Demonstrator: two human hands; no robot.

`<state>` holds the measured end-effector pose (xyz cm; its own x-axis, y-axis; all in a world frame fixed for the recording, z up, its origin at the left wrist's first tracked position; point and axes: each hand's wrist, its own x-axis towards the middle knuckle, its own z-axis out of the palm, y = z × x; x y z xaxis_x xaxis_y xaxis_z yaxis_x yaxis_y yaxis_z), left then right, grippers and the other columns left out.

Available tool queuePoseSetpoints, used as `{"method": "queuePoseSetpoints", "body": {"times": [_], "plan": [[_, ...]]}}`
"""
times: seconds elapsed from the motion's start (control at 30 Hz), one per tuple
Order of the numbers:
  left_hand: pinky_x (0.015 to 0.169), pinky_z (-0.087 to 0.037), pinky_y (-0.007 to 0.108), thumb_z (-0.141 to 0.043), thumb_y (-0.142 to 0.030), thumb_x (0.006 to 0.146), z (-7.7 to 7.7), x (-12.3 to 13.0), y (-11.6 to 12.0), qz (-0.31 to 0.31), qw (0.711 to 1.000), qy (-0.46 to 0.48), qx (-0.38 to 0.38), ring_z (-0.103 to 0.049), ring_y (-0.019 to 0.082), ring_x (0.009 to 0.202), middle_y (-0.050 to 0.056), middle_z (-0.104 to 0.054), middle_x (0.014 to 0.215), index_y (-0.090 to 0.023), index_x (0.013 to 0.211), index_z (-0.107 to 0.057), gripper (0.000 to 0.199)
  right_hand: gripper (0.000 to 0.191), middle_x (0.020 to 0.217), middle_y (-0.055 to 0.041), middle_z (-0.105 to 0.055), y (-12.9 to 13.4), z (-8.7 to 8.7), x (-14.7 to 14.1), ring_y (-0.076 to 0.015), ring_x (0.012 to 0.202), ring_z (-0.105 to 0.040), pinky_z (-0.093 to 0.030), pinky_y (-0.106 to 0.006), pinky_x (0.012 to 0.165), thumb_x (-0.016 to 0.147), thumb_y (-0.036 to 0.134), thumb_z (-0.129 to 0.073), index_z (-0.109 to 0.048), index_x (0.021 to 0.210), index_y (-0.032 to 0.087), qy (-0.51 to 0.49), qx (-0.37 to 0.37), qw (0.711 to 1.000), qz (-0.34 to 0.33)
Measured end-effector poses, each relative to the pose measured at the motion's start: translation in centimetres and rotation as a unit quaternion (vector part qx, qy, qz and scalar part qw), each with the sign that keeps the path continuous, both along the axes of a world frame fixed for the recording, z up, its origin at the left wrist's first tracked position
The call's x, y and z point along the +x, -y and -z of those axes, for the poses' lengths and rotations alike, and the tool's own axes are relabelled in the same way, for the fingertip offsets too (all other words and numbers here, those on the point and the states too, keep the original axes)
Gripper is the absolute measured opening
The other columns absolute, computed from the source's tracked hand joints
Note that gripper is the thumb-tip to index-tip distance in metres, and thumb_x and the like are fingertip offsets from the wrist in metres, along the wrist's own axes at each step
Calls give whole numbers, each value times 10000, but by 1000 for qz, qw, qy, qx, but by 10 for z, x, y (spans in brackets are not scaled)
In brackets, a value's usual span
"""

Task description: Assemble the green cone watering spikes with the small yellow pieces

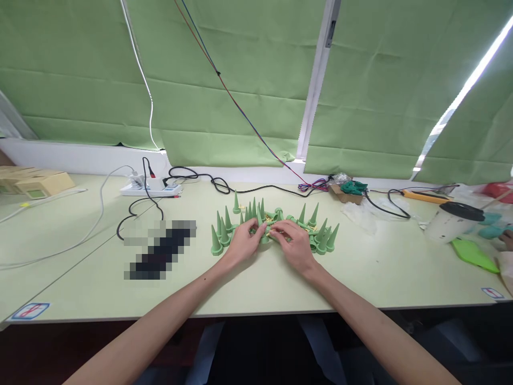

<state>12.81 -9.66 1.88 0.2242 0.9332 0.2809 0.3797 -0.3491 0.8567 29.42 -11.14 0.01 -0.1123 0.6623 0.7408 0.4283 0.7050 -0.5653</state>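
Note:
Both my hands meet over a cluster of green plastic cones in the middle of the table. My left hand (245, 240) is closed around a green cone (259, 215), its thumb pressed to the side near the base. Close beside it, my right hand (294, 243) pinches a small pale yellow piece (271, 233) at the fingertips; its exact shape is too small to make out. Upright cones (216, 241) stand to the left, and more cones (321, 243) stand to the right. Between them, behind my hands, lie tipped cones (277, 214) and scattered yellow bits.
A pixelated dark object (164, 254) lies left of the cones. Behind it are a power strip (150, 188) and black cable (220, 184). A lidded cup (452, 222), a bright green object (475, 255) and a small cardboard box (347, 194) are on the right. Another person's hand shows at the right edge.

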Motion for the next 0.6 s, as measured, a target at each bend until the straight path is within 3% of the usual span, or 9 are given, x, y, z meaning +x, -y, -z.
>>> {"method": "queuePoseSetpoints", "body": {"times": [0.23, 0.6], "plan": [[401, -310, 251, -496, -563, 876, 1, 1, 3, 19, 1000, 9, -12, -434, 114, 311, -84, -388, 393, -215, 685, -401, 408, 133, 902, -54, -668, 0, 1, 0, -174, 823, -619, -527, -311, 728, 925, 221, -552, -676, 881, 205, -4, 8, 1000, 6], [423, -300, 251, -461, -574, 890, -3, 2, 6, -10, 1000, -15, 6, -429, 114, 341, -83, -368, 418, -218, 681, -373, 422, 136, 865, -49, -651, -1, 6, 0, -169, 757, -604, -507, -297, 692, 937, 278, -556, -662, 903, 202, 15, -9, 1000, 19]]}}
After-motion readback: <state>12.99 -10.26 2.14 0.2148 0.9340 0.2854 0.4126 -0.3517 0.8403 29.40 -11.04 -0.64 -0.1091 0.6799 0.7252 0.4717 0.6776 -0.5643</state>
